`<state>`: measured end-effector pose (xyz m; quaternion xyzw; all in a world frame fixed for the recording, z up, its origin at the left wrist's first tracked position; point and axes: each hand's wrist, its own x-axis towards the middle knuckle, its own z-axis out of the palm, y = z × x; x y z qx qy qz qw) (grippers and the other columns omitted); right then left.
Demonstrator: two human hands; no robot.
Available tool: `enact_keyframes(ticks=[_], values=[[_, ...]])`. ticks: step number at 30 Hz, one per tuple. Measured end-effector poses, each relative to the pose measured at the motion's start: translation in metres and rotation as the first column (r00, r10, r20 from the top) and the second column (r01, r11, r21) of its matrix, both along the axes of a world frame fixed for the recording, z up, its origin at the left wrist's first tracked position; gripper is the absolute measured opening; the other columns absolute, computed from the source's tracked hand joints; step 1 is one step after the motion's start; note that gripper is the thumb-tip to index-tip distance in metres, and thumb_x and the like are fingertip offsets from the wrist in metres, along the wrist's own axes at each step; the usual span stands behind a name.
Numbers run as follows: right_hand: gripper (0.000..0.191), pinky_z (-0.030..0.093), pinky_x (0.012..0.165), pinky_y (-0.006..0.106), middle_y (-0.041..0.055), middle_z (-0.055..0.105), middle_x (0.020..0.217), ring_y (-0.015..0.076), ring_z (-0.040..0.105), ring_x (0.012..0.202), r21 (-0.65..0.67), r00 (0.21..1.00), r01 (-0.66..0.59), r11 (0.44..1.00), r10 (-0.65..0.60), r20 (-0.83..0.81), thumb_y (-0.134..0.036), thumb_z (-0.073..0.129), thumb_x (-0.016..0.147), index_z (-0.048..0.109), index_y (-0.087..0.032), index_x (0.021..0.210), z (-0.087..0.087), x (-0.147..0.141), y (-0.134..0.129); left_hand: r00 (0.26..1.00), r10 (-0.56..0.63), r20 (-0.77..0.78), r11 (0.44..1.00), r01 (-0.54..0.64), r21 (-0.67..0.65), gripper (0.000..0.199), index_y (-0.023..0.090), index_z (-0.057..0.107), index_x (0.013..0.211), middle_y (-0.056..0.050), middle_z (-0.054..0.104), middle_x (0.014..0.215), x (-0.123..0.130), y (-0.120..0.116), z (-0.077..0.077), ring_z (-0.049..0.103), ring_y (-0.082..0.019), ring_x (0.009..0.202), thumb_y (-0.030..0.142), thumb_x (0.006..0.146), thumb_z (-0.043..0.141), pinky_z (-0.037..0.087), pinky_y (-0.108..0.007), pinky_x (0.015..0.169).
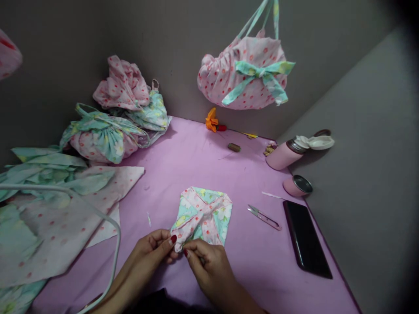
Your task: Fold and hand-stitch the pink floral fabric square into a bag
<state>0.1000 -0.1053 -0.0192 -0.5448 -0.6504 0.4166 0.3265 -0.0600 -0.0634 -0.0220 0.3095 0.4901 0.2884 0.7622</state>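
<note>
A small square of sewn fabric (204, 213), mint floral with pink dotted strips crossing over it, lies on the purple cloth in front of me. My left hand (156, 246) pinches its near left corner between thumb and fingers. Right beside that corner, my right hand (207, 261) is closed with thumb and forefinger pressed together at the fabric's near edge. Whatever sits between those fingertips is too small to make out. To the right of the fabric lie thread snips (264, 217) with a pink handle.
A phone (307, 237), a pink flask (284, 155) with its lid up and a pink cup (297, 186) line the right side. A thread spool (234, 147) lies farther back. Fabric pieces (55, 222) and drawstring bags (104, 135) fill the left; a white cable (113, 222) arches near my left arm.
</note>
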Motion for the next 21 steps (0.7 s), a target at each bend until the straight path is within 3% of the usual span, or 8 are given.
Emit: enact_keyframes(ticks=[9, 21], values=[[0.025, 0.043, 0.059, 0.021, 0.0002, 0.068, 0.079, 0.0126, 0.062, 0.065, -0.010, 1.000, -0.018, 1.000, 0.018, -0.009, -0.013, 0.045, 0.084, 0.063, -0.023, 0.097, -0.0026, -0.0012, 0.0002, 1.000, -0.023, -0.020, 0.999, 0.024, 0.033, 0.023, 0.016, 0.062, 0.063, 0.004, 0.062, 0.054, -0.0005, 0.0003, 0.0018, 0.051, -0.010, 0.053, 0.037, 0.069, 0.067, 0.037, -0.020, 0.054], [0.019, 0.039, 0.052, 0.019, -0.0002, 0.066, 0.068, 0.0112, 0.058, 0.056, -0.013, 0.998, -0.013, 1.000, 0.013, 0.060, -0.014, 0.045, 0.083, 0.062, -0.020, 0.088, -0.0034, -0.0022, 0.0012, 0.997, -0.058, -0.045, 0.989, 0.063, 0.134, 0.019, 0.016, 0.064, 0.061, 0.004, 0.059, 0.055, -0.0011, -0.0018, 0.0017, 0.048, -0.011, 0.055, 0.031, 0.072, 0.064, 0.037, -0.021, 0.057]])
